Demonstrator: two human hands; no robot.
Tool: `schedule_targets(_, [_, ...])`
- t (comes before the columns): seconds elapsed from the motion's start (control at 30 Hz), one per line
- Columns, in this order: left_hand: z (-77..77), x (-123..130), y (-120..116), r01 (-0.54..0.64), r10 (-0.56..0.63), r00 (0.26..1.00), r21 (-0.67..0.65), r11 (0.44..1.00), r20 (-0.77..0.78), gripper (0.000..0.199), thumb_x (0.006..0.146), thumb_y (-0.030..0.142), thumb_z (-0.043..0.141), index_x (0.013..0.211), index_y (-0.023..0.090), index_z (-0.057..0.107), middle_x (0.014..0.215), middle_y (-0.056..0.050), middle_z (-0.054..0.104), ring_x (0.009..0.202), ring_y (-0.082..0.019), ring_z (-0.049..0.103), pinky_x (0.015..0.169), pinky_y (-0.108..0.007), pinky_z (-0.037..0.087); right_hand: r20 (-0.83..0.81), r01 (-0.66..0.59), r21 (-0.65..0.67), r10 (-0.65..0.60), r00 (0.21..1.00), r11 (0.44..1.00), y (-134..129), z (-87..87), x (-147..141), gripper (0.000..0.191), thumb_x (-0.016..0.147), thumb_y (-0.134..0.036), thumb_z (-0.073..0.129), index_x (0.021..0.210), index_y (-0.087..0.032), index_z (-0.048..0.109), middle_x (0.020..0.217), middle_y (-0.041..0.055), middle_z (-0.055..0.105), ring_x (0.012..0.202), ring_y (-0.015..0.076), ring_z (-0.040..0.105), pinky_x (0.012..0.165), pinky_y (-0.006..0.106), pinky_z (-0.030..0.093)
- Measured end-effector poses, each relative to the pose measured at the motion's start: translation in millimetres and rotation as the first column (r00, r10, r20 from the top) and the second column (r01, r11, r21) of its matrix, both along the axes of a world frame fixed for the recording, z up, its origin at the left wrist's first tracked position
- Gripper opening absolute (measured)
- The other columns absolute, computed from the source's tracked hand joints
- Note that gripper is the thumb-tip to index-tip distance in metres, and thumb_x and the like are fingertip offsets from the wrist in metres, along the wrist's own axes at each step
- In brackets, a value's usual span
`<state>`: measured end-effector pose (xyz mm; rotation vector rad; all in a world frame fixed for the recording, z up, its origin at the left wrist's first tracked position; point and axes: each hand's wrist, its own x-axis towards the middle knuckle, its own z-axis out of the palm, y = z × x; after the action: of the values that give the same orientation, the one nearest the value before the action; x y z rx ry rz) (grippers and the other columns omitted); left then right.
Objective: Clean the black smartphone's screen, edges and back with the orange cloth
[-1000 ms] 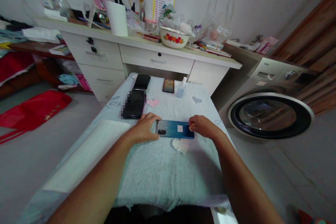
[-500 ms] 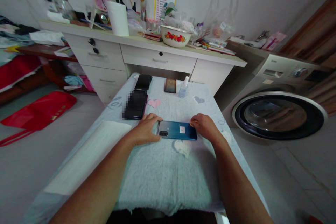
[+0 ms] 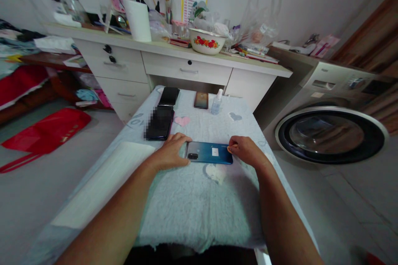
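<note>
A blue phone (image 3: 209, 152) is laid face down, lengthwise across the middle of the table (image 3: 186, 207), on a pale cloth printed with hearts — camera end at the left. It's pinned there from both ends. The left hand (image 3: 170, 152) is spread flat over the camera end, fingers loosely open and pressing down rather than wrapped round anything, probably so the phone can't slide on the cloth. The right hand (image 3: 245, 150) is curled against the other short edge with the fingertips pinched together; something small and orange-ish seems to be nipped between thumb and finger, too tiny to be made out.

By the table's left edge a white sheet (image 3: 102, 182) is spread flat. Further back on that side two dark phones (image 3: 163, 114) are lined up end to end, out of the way. At the far edge a brown-backed phone (image 3: 201, 99) and a small clear bottle (image 3: 217, 102) are parked just beside each other — bottle standing upright.
</note>
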<state>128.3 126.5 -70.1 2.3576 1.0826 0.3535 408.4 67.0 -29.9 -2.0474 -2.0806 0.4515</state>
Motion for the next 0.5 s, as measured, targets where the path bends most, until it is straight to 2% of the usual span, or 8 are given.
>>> schedule_targets(0.2, [-1.3, 0, 1, 0.006, -0.006, 1.0, 0.002, 1.0, 0.013, 0.064, 0.061, 0.035, 0.066, 0.122, 0.026, 0.049, 0.121, -0.004, 0.047, 0.119, -0.027, 0.043, 0.103, -0.039, 0.036, -0.028, -0.069, -0.09, 0.067, 0.997, 0.994, -4, 7.0, -1, 0.006, 0.075, -0.015, 0.06, 0.073, -0.017, 0.065, 0.071, 0.0015, 0.065, 0.065, 0.0128, 0.054, 0.058, 0.022, 0.033])
schedule_targets(0.3, [0.3, 0, 0, 0.004, -0.004, 1.0, -0.003, 1.0, 0.01, 0.064, 0.061, 0.034, 0.066, 0.122, 0.025, 0.049, 0.12, -0.005, 0.047, 0.119, -0.027, 0.043, 0.103, -0.038, 0.036, -0.02, -0.098, -0.054, 0.097, 0.995, 0.994, -2, 4.2, -1, 0.006, 0.074, -0.015, 0.061, 0.074, -0.017, 0.066, 0.078, 0.0025, 0.067, 0.071, 0.0138, 0.056, 0.063, 0.023, 0.035])
schedule_targets(0.5, [-1.7, 0, 1, 0.001, -0.001, 1.0, 0.002, 1.0, 0.011, 0.064, 0.061, 0.036, 0.065, 0.122, 0.027, 0.049, 0.12, -0.004, 0.048, 0.119, -0.028, 0.044, 0.102, -0.04, 0.036, 0.033, -0.065, 0.071, 0.063, 0.998, 0.995, 6, -11.2, -7, 0.01, 0.079, -0.018, 0.06, 0.084, -0.017, 0.068, 0.086, 0.0053, 0.065, 0.081, 0.0157, 0.056, 0.071, 0.025, 0.036])
